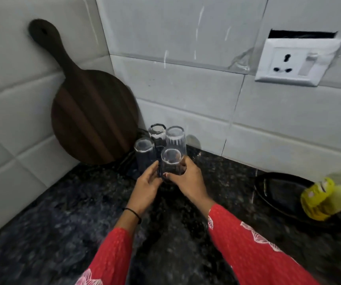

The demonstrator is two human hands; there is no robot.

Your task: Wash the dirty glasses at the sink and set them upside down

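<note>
Several clear glasses stand upside down in a tight cluster in the corner of the dark granite counter (62, 223). The nearest glass (171, 161) is gripped from the right by my right hand (188, 179), thumb across its front. My left hand (147, 186) touches the same glass from the left, fingers curled at its lower side. Behind it stand a left glass (143, 149), a back glass (157, 133) and a right glass (175, 137), all bottoms up.
A dark round wooden board (91, 116) leans in the tiled corner, left of the glasses. A white wall socket (295, 62) sits on the back wall. At the right lie a black pan (278, 192) and a blurred yellow bottle (319, 198).
</note>
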